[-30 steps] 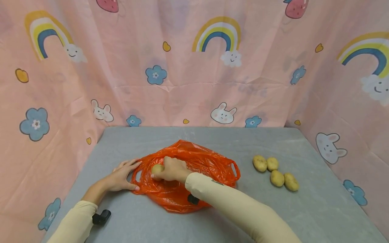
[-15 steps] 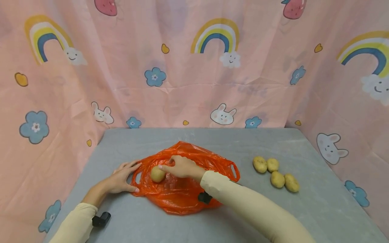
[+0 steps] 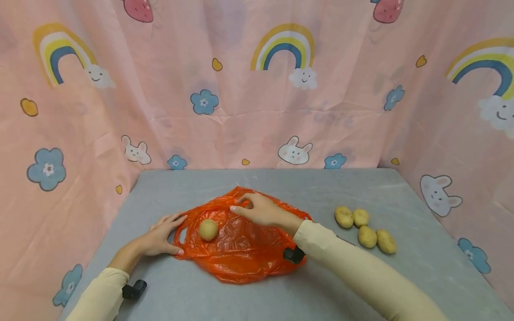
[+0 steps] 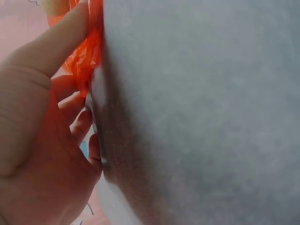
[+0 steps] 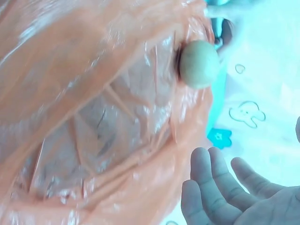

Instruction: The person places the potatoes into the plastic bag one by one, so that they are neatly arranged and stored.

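Observation:
A red plastic bag lies spread on the grey table, its handle loops at the left and right ends. One round potato rests on the bag's left part; it also shows in the right wrist view as a pale ball. My left hand rests at the bag's left edge, fingers spread, thumb and fingertips touching the plastic near the handle loop. Above the middle of the bag hovers my right hand, fingers loosely bent and holding nothing, apart from the potato.
Several more potatoes lie grouped on the right side of the table. A pink patterned curtain hangs behind the table and along both sides.
My right hand has let go of the potato, leaving it on the bag's left part, and has moved right and slightly up. My left hand has stayed in place.

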`<state>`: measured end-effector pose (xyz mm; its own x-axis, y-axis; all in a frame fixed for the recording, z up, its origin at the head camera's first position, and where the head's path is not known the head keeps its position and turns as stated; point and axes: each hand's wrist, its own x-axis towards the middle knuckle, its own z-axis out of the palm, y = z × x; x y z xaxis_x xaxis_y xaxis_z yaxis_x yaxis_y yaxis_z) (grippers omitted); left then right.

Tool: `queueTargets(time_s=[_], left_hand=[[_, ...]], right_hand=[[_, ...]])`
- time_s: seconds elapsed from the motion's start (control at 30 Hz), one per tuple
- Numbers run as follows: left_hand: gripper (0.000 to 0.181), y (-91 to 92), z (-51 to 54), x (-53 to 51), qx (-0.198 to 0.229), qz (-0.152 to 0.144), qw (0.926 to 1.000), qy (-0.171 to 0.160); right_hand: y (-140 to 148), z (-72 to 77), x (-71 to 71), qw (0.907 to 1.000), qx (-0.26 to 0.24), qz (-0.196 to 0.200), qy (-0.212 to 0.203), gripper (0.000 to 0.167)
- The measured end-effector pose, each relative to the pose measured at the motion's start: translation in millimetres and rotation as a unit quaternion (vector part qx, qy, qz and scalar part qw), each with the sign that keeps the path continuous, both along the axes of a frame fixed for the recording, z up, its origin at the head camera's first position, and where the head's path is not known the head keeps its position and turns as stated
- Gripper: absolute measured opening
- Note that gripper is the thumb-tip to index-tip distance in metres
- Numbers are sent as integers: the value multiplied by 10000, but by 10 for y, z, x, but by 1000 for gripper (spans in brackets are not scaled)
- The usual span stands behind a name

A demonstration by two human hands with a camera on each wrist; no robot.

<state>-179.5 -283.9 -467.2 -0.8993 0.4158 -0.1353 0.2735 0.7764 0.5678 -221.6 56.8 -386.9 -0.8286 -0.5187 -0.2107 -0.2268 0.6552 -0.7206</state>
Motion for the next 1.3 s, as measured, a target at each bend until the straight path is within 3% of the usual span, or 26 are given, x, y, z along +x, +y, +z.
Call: queueTargets(time_s=[0.2,0.4,0.7,1.03,1.3], left_hand=[[103,4,7,-16,-41,10,10000,-37],[104,-8,-57,3,-17,54,10000,-70],[104,-38,-84,-14,15,87,10000,9],[104,-34,-59,6,139,127,9998,10],[104,-40,-67,14,224,46,9997,119]], right_hand=[[209,65,-60,9997,-233,34,94,51],[450,93,-84,9982,-576,-84,149,48],[879,207,-130,9953,-664,-134,691,45],[1337,105,-168,9922,-431,-491,1058,45],[1818,-16,-244,9933,-166,-701,902,50]])
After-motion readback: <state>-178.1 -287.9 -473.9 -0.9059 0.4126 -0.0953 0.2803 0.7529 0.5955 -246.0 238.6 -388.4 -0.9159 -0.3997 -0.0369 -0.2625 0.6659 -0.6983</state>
